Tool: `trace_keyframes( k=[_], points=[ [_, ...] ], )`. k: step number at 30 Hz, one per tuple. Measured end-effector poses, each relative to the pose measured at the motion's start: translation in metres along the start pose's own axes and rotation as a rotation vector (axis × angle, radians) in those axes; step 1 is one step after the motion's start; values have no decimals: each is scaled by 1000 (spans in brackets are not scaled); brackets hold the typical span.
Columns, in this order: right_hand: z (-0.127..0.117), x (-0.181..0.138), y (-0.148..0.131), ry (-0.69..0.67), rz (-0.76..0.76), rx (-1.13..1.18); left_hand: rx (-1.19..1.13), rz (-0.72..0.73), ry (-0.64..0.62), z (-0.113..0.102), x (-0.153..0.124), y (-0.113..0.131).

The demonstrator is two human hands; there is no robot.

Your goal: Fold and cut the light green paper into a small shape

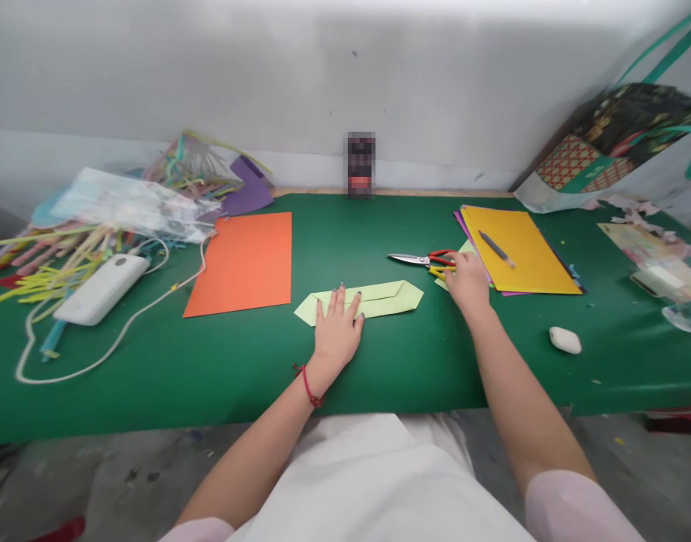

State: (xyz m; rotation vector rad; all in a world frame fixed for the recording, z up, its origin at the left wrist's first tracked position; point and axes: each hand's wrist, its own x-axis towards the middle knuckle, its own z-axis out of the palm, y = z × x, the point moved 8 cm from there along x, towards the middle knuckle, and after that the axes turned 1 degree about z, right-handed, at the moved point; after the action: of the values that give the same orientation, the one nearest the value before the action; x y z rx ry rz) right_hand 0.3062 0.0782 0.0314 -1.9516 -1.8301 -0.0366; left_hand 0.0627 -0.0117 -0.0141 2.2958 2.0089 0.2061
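My left hand (pixel 337 331) lies flat with fingers spread on a folded strip of light green paper (pixel 385 299), pressing it to the table. The strip has pointed ends and a crease along its length. To the right, my right hand (pixel 468 284) has its fingers closed at the handles of a pair of scissors (pixel 416 260). One handle is red and the other yellow; the blades point left and look nearly closed. Part of the handles is hidden by my fingers. Beneath and behind that hand, a bit of light green paper (pixel 467 247) shows.
An orange sheet (pixel 244 263) lies left, beside a white power bank (pixel 102 290) with a cable and a heap of coloured paper strips (pixel 57 260). At right are stacked sheets, yellow on top (pixel 526 256), bearing a pen (pixel 497 248), a white earbud case (pixel 565 340) and a bag (pixel 594 162).
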Motion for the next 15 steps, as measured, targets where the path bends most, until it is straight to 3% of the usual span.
trace_keyframes(
  k=[8, 15],
  points=[
    [41, 21, -9, -427, -97, -217, -2, -8, 9, 1, 0, -1],
    [39, 23, -14, -496, -136, -330, -10, -11, 6, 0, 1, -1]
  ],
)
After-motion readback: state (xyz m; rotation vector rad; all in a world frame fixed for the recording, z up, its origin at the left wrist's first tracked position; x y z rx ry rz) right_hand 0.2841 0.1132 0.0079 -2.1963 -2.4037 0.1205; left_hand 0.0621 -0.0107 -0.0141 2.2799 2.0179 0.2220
